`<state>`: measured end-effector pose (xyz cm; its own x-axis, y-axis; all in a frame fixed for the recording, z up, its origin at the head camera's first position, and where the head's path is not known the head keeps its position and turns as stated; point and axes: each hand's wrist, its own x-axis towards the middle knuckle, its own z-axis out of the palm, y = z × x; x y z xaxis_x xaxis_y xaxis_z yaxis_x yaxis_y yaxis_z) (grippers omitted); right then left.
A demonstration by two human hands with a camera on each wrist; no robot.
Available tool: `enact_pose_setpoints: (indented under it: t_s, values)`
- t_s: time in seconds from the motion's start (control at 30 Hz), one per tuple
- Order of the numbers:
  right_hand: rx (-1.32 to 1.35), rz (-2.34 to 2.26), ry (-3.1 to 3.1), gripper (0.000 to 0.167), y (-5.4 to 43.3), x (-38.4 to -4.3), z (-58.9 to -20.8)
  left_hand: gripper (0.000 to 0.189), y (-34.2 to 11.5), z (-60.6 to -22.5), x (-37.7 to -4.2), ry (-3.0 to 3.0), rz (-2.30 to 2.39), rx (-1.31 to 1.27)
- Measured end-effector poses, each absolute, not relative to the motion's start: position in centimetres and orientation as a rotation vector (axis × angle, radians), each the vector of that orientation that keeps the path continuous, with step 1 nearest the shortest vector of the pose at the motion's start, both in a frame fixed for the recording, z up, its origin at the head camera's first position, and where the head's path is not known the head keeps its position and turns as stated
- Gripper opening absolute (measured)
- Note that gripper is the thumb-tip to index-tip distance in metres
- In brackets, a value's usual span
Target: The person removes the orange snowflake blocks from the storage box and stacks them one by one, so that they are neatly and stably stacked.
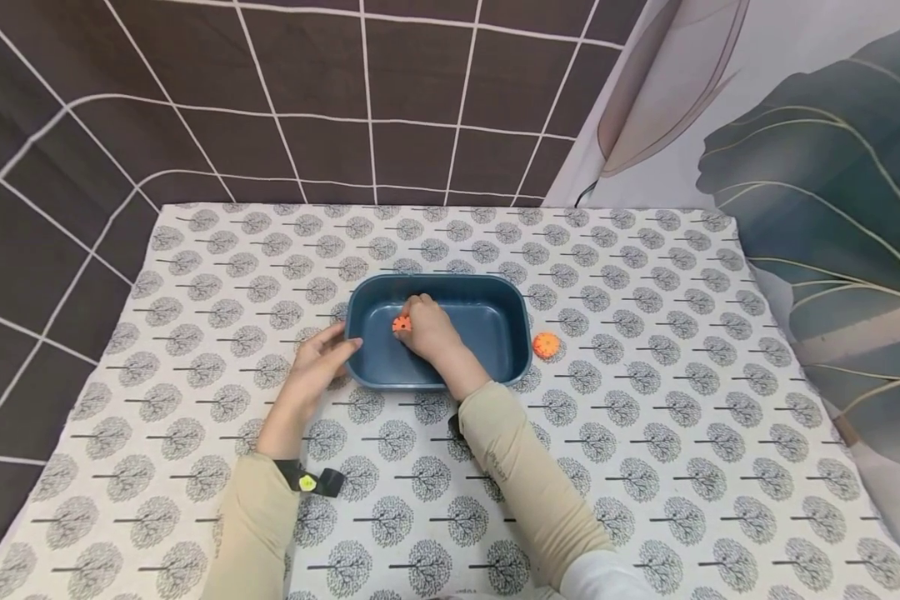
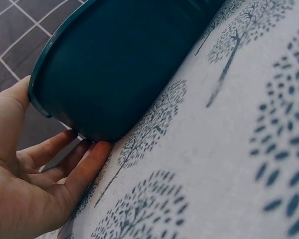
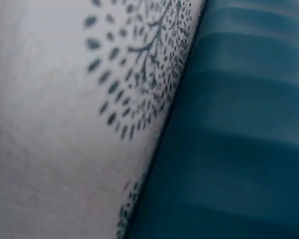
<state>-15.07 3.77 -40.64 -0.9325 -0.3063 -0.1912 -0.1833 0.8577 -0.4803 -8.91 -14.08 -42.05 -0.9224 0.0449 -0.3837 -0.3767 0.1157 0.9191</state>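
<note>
A dark blue rectangular plastic basin [image 1: 487,287] stands on the cloth. My left hand [image 1: 317,367] holds its left end, the thumb at the rim. In the left wrist view the curled fingers [image 2: 92,164] press the lower outer wall. Inside the basin, left of its middle, my right hand [image 1: 431,332] pinches an orange notched disc [image 1: 402,324] with a dark centre, partly hidden by the fingers. A second orange disc [image 1: 547,345] lies on the cloth just outside the basin's right end. The right wrist view shows only the basin's outer wall [image 3: 239,119] and cloth, no hand.
A white tablecloth [image 1: 682,492] printed with grey trees covers the table. Behind it hangs a brown curtain [image 1: 420,75] with a white grid. To the right is a pale curtain with large leaves [image 1: 832,200]. Black straps [image 1: 315,481] circle the wrists.
</note>
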Motion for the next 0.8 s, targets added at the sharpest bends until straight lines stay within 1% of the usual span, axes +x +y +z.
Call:
enact_pose_setpoints:
  t_s: [0.13, 0.43, 0.63, 0.8]
  values:
    - [-0.407, -0.701, 2.778, 0.031, 3.83, -15.14, -40.72, 0.060, -14.07, -41.95, -8.94, 2.078, 1.879, -0.314]
    - [-0.450, -0.618, 2.800, 0.035, 3.86, -15.06, -40.34, 0.061, -14.09, -41.93, -8.88, 2.072, 1.879, -0.305]
    - [-0.575, -0.470, 2.873, 0.020, 3.87, -15.01, -40.21, 0.063, -14.13, -41.55, -9.12, 2.090, 1.829, -0.307]
    - [-0.646, -0.470, 2.911, 0.019, 4.01, -14.83, -40.17, 0.066, -14.25, -41.34, -9.31, 2.104, 1.789, -0.281]
